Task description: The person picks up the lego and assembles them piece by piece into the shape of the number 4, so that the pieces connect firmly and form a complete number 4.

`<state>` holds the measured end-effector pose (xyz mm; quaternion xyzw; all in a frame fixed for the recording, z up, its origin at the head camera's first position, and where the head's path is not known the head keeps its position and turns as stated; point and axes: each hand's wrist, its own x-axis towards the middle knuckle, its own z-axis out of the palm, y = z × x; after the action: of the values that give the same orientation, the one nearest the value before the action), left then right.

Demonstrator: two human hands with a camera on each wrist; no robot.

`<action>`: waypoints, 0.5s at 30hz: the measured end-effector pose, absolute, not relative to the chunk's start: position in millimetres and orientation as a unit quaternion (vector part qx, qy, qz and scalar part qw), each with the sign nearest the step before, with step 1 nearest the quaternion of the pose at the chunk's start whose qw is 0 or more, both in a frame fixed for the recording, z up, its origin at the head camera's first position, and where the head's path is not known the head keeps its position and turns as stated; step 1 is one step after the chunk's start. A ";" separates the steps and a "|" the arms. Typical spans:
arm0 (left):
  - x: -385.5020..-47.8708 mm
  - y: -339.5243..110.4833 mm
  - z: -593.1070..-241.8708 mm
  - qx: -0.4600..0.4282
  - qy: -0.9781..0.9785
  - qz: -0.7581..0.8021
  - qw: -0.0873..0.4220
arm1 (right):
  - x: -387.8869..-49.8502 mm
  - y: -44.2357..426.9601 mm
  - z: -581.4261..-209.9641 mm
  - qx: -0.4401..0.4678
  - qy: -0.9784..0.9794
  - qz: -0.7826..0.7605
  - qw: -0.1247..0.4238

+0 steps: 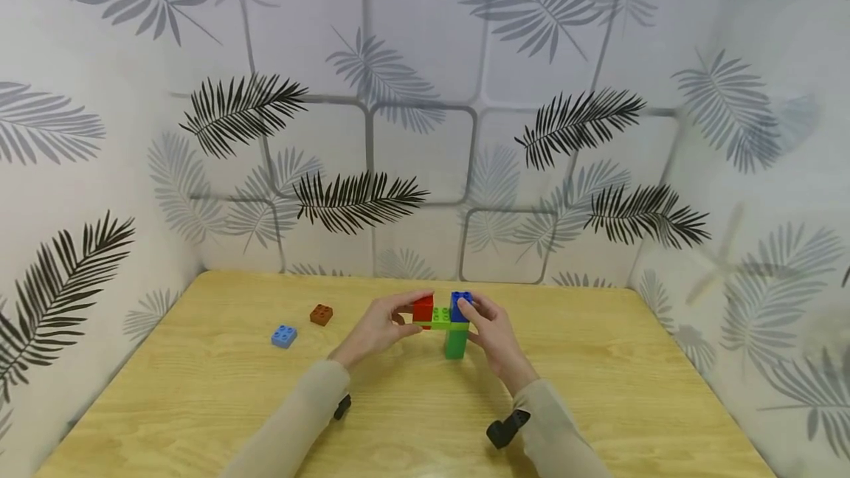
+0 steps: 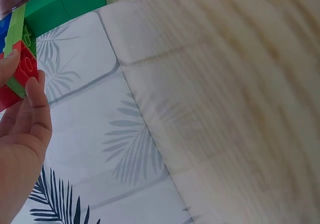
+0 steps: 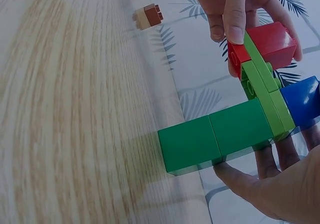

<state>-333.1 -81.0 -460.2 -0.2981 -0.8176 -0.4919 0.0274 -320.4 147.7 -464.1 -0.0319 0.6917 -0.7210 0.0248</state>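
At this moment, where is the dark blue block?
In the head view, the dark blue block sits on the right end of the light green piece, above the dark green column, gripped by the right hand.

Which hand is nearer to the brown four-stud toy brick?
Left. The left hand, gripping the red bricks, is to the right of the brown four-stud toy brick; the right hand, holding the dark blue brick, is farther off on that side.

Head view, centre: red bricks (image 1: 423, 307), lime-green plate brick (image 1: 440, 319), blue brick (image 1: 457, 307), green bricks (image 1: 456, 343); left of centre: light-blue brick (image 1: 283, 336), brown brick (image 1: 322, 314); lower half: yellow wood-grain tabletop (image 1: 199, 404); upper half: whitish wallcovering (image 1: 425, 146), black-and-grey fronds.
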 end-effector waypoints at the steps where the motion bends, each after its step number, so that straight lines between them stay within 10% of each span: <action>1: -332.6 -81.1 -461.0 -0.301 -0.819 -0.488 0.028 | -320.1 147.9 -465.0 -0.033 0.692 -0.720 0.025; 15: -333.7 -83.5 -462.6 -0.249 -0.820 -0.514 0.033 | -319.6 148.1 -465.5 -0.033 0.696 -0.717 0.021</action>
<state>-333.7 -83.5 -462.6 -0.2494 -0.8199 -0.5143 0.0330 -319.6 148.1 -465.5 -0.0332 0.6956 -0.7174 0.0208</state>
